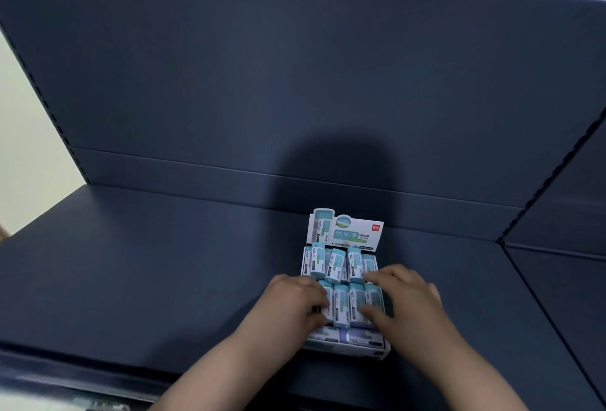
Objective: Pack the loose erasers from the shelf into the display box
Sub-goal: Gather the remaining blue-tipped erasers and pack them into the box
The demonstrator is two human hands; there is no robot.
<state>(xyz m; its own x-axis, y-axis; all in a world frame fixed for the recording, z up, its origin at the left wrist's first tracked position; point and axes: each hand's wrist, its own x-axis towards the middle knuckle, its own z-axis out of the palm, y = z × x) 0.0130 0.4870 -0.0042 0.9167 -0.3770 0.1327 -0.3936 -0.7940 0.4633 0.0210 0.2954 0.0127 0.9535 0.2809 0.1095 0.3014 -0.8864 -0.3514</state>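
Observation:
A white display box (348,350) with an upright printed header card (347,230) stands on the dark shelf, near its front edge. Two rows of teal-and-white erasers (342,304) stand packed inside it. My left hand (292,302) lies on the left end of the near row, fingers curled over the erasers. My right hand (403,299) rests on the right side, fingers spread across the erasers there. Both hands press on the erasers; I cannot tell whether either one grips a single eraser. No loose eraser shows on the shelf.
The dark blue shelf board (164,263) runs wide to the left and right of the box. A dark back panel (295,83) rises behind it. A second shelf section (564,279) meets it at the right corner.

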